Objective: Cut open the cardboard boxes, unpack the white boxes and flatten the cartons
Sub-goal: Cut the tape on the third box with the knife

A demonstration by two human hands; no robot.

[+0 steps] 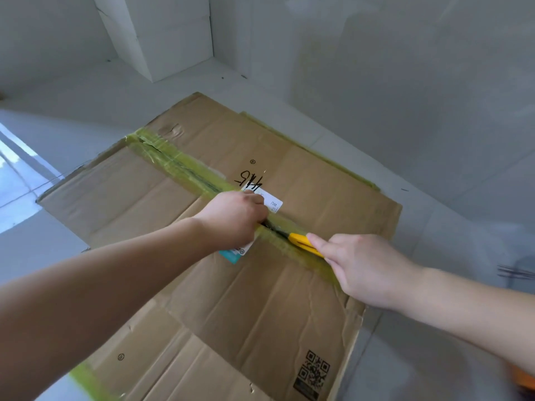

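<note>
Right hand grips yellow cutter, blade hidden.

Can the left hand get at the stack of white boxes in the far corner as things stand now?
Probably not. The left hand is curled at the taped seam of the flat carton, and the white boxes stand well beyond the carton's far edge, though nothing blocks the way.

Two hands, one yellow knife, one cardboard carton, two white boxes.
</note>
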